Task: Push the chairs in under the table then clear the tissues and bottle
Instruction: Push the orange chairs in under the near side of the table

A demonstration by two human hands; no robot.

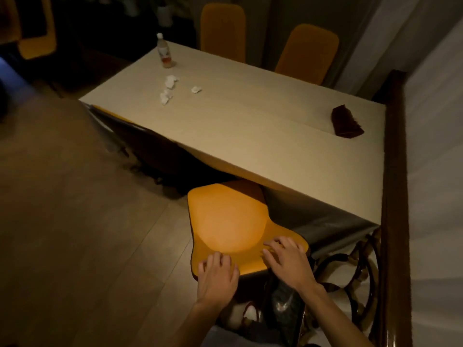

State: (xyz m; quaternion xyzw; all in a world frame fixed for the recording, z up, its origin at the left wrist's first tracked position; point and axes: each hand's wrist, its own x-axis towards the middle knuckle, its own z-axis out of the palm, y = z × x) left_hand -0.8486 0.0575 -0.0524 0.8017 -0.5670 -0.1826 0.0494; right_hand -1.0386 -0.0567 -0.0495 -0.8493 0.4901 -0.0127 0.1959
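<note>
An orange chair (225,219) stands at the near long side of the pale table (250,136), its seat partly under the table edge. My left hand (216,276) and my right hand (288,261) both grip the top of its backrest. A second chair (130,131) along the same side sits tucked under the table further left, mostly dark. On the far left of the tabletop lie three crumpled white tissues (171,81), (165,97), (196,89). Beyond them stands a clear bottle (164,52) with a white cap.
Two orange chairs (223,31), (307,52) stand at the table's far side. A dark brown pouch (345,121) lies on the table's right end. A dark wooden rail (394,196) and ornate table leg (360,271) are on the right. Open wood floor (75,221) spreads to the left.
</note>
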